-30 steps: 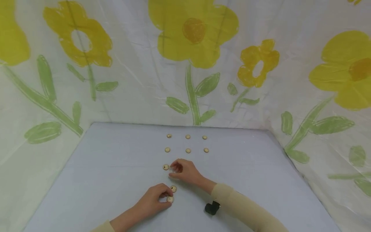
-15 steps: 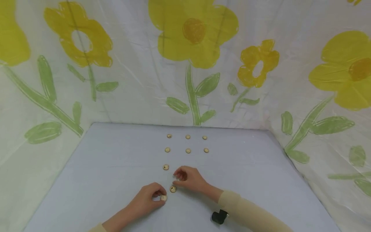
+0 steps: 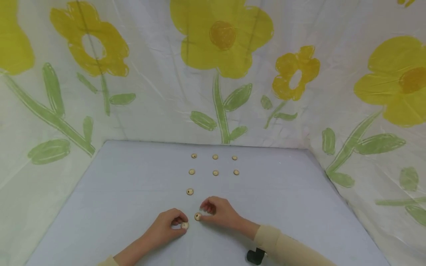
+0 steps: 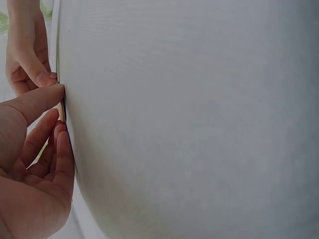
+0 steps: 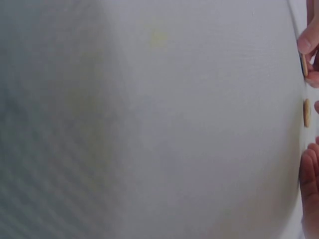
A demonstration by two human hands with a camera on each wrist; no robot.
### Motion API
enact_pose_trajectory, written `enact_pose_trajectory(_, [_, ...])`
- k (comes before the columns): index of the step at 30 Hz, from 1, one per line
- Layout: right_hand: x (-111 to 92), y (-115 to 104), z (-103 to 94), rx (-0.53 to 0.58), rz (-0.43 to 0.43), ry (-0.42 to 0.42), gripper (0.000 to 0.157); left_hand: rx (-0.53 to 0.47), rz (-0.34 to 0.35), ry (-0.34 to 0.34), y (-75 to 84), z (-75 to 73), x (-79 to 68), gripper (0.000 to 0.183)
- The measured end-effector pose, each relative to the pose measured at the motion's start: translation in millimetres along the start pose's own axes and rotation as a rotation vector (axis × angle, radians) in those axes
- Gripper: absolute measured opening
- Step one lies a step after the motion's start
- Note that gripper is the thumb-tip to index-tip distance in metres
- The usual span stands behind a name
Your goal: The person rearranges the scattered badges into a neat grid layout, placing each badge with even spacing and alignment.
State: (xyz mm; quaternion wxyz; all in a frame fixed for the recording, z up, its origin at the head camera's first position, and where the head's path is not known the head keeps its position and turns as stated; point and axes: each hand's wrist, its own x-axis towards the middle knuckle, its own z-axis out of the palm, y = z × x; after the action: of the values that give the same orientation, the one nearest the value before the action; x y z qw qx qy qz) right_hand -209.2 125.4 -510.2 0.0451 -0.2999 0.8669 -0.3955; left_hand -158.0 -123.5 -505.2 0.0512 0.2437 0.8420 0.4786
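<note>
My left hand (image 3: 165,225) pinches a small round wooden disc (image 3: 185,225) between thumb and fingers, low at the tabletop. In the left wrist view that disc (image 4: 62,110) shows edge-on between the fingertips. A second disc (image 3: 198,217) with a dark spot lies just to its right. My right hand (image 3: 219,213) is beside this second disc, thumb tip right at its edge, fingers loosely bent. From the right wrist, the second disc (image 5: 306,113) stands out at the far edge near the right fingers (image 5: 309,172).
Farther back, another disc (image 3: 190,191) lies alone. Beyond it are two rows of similar discs, including one in the nearer row (image 3: 215,173) and one in the back row (image 3: 215,157). They lie on a pale table (image 3: 133,166) against a flower-printed curtain (image 3: 149,103). A black object (image 3: 255,256) shows under the right sleeve.
My left hand has carried its disc leftward, away from the second disc. My right hand has come nearer and slightly right, from the lone disc to the second disc.
</note>
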Motion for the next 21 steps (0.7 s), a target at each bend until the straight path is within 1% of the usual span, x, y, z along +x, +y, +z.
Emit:
enact_pose_trajectory(4, [-2, -4, 1.2, 0.001, -0.007, -0.009, 0.024, 0.0, -0.006, 0.004, -0.5, 0.8, 0.5, 0.02])
enact_pose_trajectory(9, [-2, -9, 3.9, -0.001, -0.003, -0.023, 0.024, 0.006, 0.006, 0.014, -1.3, 1.8, 0.4, 0.019])
enact_pose_trajectory(15, [-2, -12, 5.6, -0.026, -0.01, -0.025, 0.025, 0.018, -0.008, 0.009, -3.9, 3.3, -1.2, 0.02])
enact_pose_trajectory(21, [0, -14, 5.3, -0.023, -0.008, -0.03, 0.022, 0.021, 0.012, 0.014, -4.3, 3.8, -1.0, 0.02])
